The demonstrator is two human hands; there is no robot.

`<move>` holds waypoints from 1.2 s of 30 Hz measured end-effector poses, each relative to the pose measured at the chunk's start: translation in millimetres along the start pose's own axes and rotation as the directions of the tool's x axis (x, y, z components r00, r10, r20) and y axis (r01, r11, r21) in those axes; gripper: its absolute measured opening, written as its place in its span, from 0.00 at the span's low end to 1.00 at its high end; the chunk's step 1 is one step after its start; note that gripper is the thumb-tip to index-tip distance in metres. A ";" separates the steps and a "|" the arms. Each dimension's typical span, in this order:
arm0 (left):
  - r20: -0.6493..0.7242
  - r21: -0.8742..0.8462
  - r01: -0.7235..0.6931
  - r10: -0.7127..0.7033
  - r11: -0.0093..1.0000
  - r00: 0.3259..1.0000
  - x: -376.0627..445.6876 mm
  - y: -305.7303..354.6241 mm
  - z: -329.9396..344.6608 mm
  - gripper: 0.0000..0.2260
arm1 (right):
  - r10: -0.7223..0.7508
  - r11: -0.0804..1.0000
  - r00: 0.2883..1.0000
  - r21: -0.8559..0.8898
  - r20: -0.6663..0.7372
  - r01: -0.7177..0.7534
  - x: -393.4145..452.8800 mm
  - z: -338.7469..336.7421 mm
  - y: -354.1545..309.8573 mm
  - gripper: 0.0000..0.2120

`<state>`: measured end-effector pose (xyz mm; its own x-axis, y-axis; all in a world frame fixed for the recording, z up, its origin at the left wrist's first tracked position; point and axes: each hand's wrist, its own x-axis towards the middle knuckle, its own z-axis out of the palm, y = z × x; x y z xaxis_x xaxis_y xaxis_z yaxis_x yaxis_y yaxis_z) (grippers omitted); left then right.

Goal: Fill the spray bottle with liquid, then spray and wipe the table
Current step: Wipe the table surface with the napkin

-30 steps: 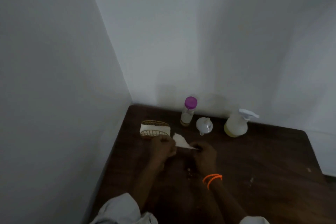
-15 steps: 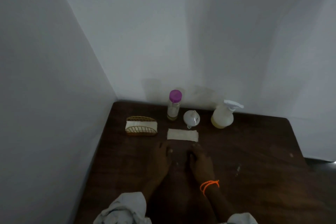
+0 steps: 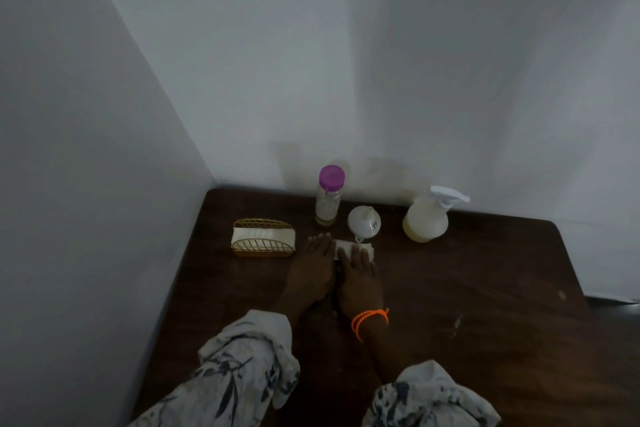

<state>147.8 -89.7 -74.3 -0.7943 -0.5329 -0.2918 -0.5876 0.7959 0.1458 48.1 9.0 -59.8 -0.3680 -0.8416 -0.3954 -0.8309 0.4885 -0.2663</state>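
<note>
Both hands lie flat, fingers straight: left hand (image 3: 316,255) and right hand (image 3: 356,269) press the folded tissue (image 3: 346,248), its length crosswise beneath their fingertips; spray bottle (image 3: 426,218) stands beyond, nearer the right.

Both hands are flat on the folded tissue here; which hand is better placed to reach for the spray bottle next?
Right. The right hand lies on the side of the folded tissue nearer the spray bottle, with bare table between. The left hand sits by the napkin holder, and would cross over.
</note>
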 end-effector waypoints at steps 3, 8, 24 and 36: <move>-0.013 0.046 -0.001 0.002 0.999 1.000 -2.4 -1.0 -0.4 0.30 | -0.003 1.000 1.000 0.010 0.017 0.003 3.9 4.1 -6.2 0.34; -0.025 -0.050 -0.052 0.051 0.997 0.998 -10.3 -2.6 5.0 0.31 | -0.017 1.000 0.999 0.013 0.036 0.017 6.6 8.3 -6.2 0.37; -0.005 -0.245 0.119 -0.124 0.962 0.992 -100.0 -33.4 23.2 0.29 | -0.182 0.983 0.970 0.025 0.163 0.181 -35.6 27.5 -40.9 0.32; -0.095 -0.343 0.065 -0.103 0.937 0.990 -230.8 2.7 48.3 0.26 | -0.270 0.955 0.950 -0.080 0.157 0.285 -156.3 92.3 -53.8 0.31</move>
<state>337.1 49.3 -52.2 -0.7405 -0.6372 -0.2138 -0.6550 0.6129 0.4420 188.8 135.5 -64.8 -0.0591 -0.8951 -0.4418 -0.9320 0.2080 -0.2968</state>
